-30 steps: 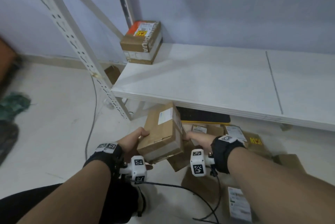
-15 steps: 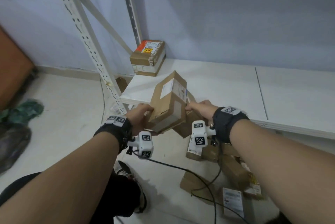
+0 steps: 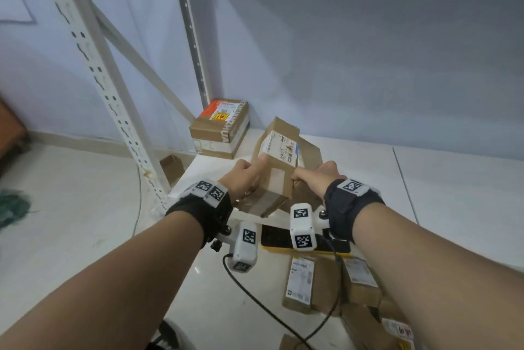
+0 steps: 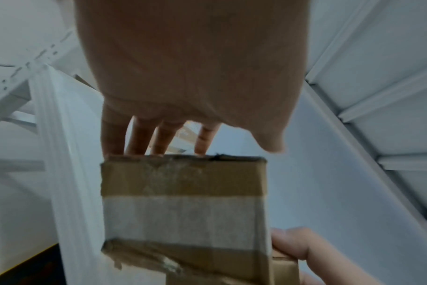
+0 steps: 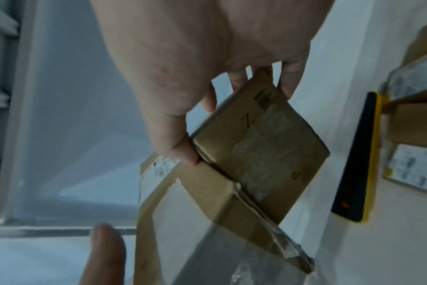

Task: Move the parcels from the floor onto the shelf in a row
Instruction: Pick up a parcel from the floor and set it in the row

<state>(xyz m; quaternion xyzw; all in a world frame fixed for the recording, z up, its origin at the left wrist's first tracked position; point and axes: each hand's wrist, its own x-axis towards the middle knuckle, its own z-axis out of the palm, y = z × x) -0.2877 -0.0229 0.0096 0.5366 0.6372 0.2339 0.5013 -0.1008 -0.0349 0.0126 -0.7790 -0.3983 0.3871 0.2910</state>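
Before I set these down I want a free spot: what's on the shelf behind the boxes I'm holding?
An orange-topped box stands in the shelf's back left corner, against the wall. To its right the board looks bare. The held boxes hide the patch directly beneath them.

Your left hand [image 3: 245,179] and right hand [image 3: 321,178] reach forward side by side, both arms stretched out, black bands on the wrists. Each hand's fingers curl round a side of what you carry, left thumb on top, right thumb pressed at the near edge.
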